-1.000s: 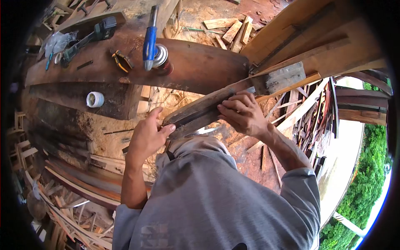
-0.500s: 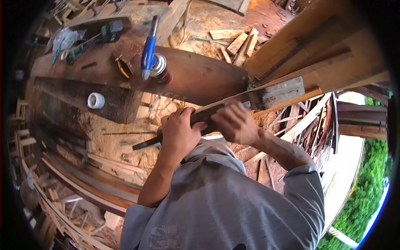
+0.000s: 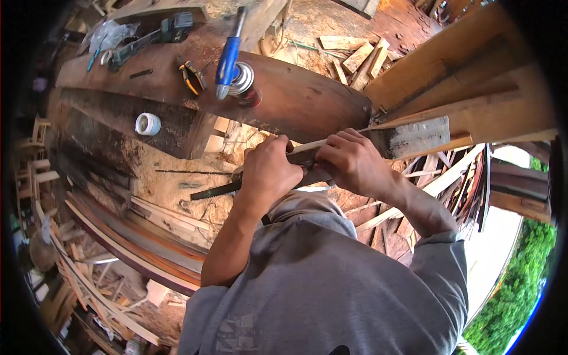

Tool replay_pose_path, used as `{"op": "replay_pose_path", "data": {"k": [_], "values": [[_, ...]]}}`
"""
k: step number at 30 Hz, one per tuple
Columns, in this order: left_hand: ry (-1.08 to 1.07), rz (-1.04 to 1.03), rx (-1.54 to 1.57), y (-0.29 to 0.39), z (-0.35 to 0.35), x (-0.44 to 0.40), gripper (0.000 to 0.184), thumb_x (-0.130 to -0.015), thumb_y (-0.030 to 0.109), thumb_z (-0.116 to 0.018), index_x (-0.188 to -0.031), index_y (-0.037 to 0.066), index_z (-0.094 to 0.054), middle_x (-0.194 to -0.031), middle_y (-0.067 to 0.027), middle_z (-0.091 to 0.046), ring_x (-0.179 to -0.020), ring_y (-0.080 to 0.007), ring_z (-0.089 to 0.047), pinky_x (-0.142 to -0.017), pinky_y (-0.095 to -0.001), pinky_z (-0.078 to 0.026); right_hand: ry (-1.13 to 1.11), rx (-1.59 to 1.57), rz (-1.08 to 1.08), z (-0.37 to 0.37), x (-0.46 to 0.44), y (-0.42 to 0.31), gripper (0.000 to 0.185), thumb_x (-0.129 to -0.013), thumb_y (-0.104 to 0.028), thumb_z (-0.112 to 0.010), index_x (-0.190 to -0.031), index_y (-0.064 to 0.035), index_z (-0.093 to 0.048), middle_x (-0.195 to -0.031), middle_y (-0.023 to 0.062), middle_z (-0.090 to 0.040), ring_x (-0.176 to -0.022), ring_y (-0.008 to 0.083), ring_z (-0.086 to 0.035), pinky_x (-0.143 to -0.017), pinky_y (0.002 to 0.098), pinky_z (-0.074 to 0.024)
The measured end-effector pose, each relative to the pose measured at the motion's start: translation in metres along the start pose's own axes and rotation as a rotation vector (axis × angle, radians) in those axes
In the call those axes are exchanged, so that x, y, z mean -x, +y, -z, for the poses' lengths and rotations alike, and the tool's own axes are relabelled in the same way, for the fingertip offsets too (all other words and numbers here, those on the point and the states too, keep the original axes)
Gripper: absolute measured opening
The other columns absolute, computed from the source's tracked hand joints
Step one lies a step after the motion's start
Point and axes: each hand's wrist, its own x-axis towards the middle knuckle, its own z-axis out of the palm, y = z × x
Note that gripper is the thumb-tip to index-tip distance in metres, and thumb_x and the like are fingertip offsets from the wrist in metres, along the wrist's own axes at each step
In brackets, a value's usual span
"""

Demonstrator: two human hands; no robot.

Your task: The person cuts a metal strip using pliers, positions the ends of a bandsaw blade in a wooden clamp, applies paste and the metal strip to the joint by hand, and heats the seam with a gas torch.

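Observation:
A long wooden piece (image 3: 307, 155) lies slantwise in front of my body, and both hands are on it. My left hand (image 3: 269, 171) wraps round its near-left part. My right hand (image 3: 355, 161) has its fingers curled over it farther right, close to the left hand. Beyond the right hand, a grey worn flat piece (image 3: 419, 137) rests on the wood. A dark toothed blade (image 3: 216, 190) sticks out to the left from below my left hand; its other end is hidden.
On the brown plank (image 3: 296, 97) are a blue-handled torch (image 3: 228, 65) on a canister, pliers (image 3: 192, 78) and a green power tool (image 3: 154, 38). A white jar (image 3: 148, 124) stands left. Wood scraps (image 3: 358, 59) lie behind, thin offcuts (image 3: 441, 183) at right.
My left hand has moved right, from open near the wood's end to wrapped round it. My right hand has shifted slightly along the wood. The toothed blade now shows at the left, and the view has shifted.

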Motion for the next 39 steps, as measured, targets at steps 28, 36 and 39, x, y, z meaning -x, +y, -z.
{"op": "replay_pose_path", "data": {"k": [28,36,39], "values": [[-0.771,-0.322,0.356,0.05,-0.06,-0.11,0.035,-0.086,0.026,-0.074,-0.105,-0.004,-0.073,-0.095,-0.0067,-0.071,-0.086,-0.0114,-0.062,-0.078,-0.0267,-0.048,0.492,-0.222,-0.847,-0.079,0.191,-0.12,0.012,-0.083,-0.012,-0.076,-0.085,-0.0036,-0.067,-0.08,0.0132,-0.065,-0.075,0.034,-0.064,-0.069,0.043,-0.0529],[-0.519,-0.4,0.144,0.072,-0.07,-0.092,0.037,-0.086,0.02,-0.064,-0.058,0.0,-0.05,-0.049,-0.0038,-0.037,-0.043,-0.0145,-0.037,-0.043,-0.0403,-0.029,0.348,-0.233,-0.741,-0.102,0.191,-0.126,0.009,-0.085,-0.008,-0.076,-0.084,-0.0019,-0.069,-0.081,0.0134,-0.069,-0.073,0.0336,-0.067,-0.066,0.0425,-0.0524],[-0.465,-0.685,0.091,0.06,-0.085,-0.104,0.034,-0.083,0.016,-0.062,-0.057,-0.004,-0.054,-0.048,-0.0188,-0.044,-0.039,-0.0278,-0.047,-0.044,-0.0475,-0.036,0.296,-0.239,-0.811,-0.1,0.174,-0.133,0.01,-0.086,-0.007,-0.075,-0.084,-0.0002,-0.068,-0.079,0.0142,-0.069,-0.071,0.0334,-0.067,-0.067,0.0426,-0.0528]]}}
